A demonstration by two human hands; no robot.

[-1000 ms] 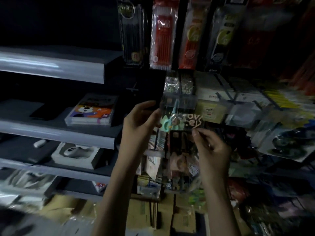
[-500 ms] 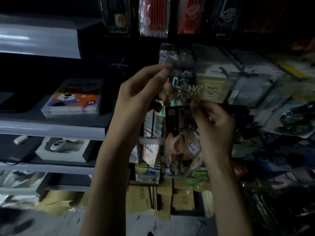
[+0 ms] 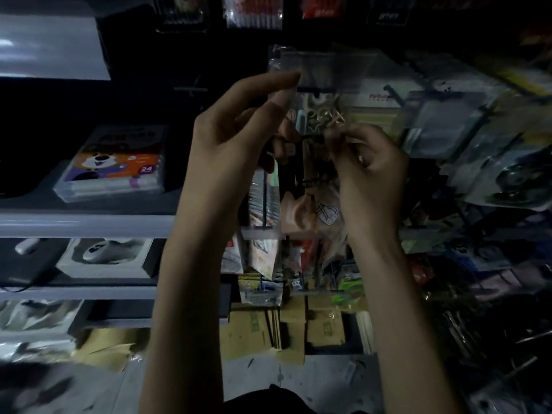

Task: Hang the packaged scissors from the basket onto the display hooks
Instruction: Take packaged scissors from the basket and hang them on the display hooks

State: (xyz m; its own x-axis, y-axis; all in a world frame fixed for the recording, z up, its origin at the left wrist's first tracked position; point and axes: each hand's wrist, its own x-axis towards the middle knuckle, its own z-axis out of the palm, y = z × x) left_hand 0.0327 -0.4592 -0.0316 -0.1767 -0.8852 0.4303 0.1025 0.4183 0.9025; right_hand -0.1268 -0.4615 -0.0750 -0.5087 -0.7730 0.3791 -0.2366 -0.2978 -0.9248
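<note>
A clear packet of scissors (image 3: 321,94) with pale lettering is held up in front of the display rack. My left hand (image 3: 239,135) pinches its left edge between thumb and fingers. At the packet's lower right, my right hand (image 3: 369,174) has its fingers curled round the packet. A dark display hook (image 3: 310,138) runs across between the two hands, just under the packet's print. The scene is dim, so the scissors inside are hard to make out. No basket is in view.
Grey shelves (image 3: 86,225) on the left carry a crayon box (image 3: 115,165) and a boxed mouse (image 3: 107,258). Pen packs (image 3: 254,10) hang above. Packets crowd the hooks on the right (image 3: 478,130). Cardboard boxes (image 3: 286,327) stand on the floor below.
Both hands have lifted the packet higher and closer to the rack. My right hand has moved in to the packet's lower edge by the hook. The view has tilted downward.
</note>
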